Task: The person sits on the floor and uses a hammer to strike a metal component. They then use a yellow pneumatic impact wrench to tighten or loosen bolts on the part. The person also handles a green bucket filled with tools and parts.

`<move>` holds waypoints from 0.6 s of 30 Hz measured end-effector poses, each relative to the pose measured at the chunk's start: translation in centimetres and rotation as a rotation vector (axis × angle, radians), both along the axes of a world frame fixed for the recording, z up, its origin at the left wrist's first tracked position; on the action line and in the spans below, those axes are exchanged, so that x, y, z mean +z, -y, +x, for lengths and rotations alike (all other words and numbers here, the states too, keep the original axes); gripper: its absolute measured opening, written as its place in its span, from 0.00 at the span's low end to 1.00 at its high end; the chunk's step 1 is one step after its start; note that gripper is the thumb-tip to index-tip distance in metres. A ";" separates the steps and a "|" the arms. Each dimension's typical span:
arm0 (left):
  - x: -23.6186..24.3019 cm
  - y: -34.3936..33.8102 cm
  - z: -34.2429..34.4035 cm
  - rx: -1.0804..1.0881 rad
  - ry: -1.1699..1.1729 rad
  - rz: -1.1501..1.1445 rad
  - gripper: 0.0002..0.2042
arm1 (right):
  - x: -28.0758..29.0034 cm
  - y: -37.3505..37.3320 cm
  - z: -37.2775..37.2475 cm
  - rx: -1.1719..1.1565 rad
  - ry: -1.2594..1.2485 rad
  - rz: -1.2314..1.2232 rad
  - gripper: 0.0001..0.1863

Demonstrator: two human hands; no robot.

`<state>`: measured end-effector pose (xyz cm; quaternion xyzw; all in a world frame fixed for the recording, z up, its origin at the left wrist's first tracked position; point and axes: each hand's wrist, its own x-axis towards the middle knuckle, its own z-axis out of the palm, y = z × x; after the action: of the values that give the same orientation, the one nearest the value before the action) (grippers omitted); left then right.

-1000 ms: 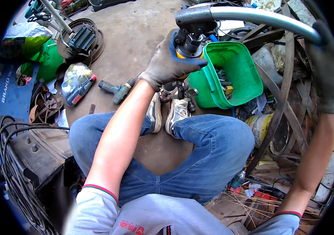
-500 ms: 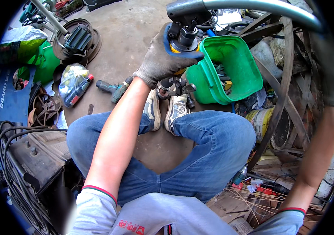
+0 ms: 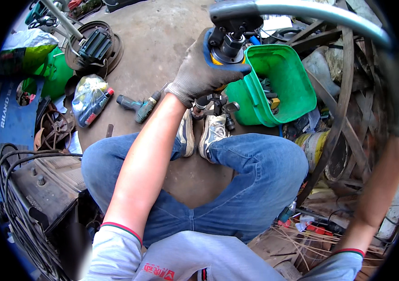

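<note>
Head view: just left of the green bucket [image 3: 242, 104], the gloved left hand [image 3: 195, 70] grasps the yellow tool [image 3: 227, 56]. A curved metal bar [image 3: 312, 9] extends from the tool's black head [image 3: 234, 19] past the bucket's far side. Well right of the bucket, the right hand [image 3: 394, 89] is blurred near the bar's end; I cannot tell whether it grips. A drill [image 3: 144, 110] lies on the floor [image 3: 148, 47] left of the bucket.

floor, seemingly concrete [image 3: 148, 37] | teal drill [image 3: 146, 108] | clear stuffed bag [image 3: 87, 104] | green bucket [image 3: 240, 105]
</note>
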<state>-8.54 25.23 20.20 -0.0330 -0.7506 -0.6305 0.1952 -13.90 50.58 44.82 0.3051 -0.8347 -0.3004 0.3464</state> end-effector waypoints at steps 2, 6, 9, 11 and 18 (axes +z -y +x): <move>0.1 0.2 0.1 -0.009 0.002 0.102 0.32 | -5.1 0.8 0.5 -0.537 -0.036 -0.246 0.25; 0.3 0.2 0.0 -0.027 0.009 0.173 0.34 | -9.6 -1.7 -0.8 -0.495 0.699 -0.465 0.15; 0.2 0.0 -0.1 -0.019 0.043 0.136 0.33 | -4.6 -5.6 -3.1 -0.239 0.384 -0.371 0.18; 0.3 -0.1 0.0 -0.016 0.038 0.099 0.33 | -2.5 -6.8 -3.8 0.109 0.185 -0.377 0.18; 0.6 0.1 0.3 -0.060 0.040 0.215 0.34 | -9.3 -1.2 0.2 -0.207 0.436 -0.686 0.14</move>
<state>-8.23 25.11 20.80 -0.0218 -0.6811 -0.7133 0.1637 -13.73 51.78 35.52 0.1430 -0.9663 0.0334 0.2114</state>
